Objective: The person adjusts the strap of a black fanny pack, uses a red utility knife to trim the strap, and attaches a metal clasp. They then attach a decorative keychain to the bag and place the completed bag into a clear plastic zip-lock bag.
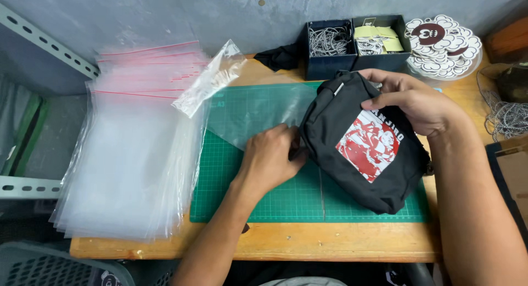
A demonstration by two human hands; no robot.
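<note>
Two hands work over a green cutting mat [264, 201] on the wooden surface [330, 245], seen from the single head view. Right hand [410, 102] grips the upper edge of a black pouch bag [360, 146], fingers curled over its top beside the zip. Left hand [269, 157] pinches the rim of a clear plastic sleeve [256, 113] right at the bag's left edge, thumb and fingers closed on the film. I judge the bagging barely begun: the pouch lies wholly outside the sleeve, atop the mat, so sliding it in and sealing remain.

On the pouch's front sits a slanted red-and-white printed patch, roughly rectangular. Left of the mat lies a thick stack of clear zip bags [132, 154] with thin red seal lines along their far edges; one small crumpled clear bag [212, 77] rests on top. Behind, two dark square boxes stand side by side: one [329, 47] holds metal ball chains, the other [379, 41] pale yellow tags. Beside them is a pile of round scalloped white-and-maroon stickers [443, 47].
</note>
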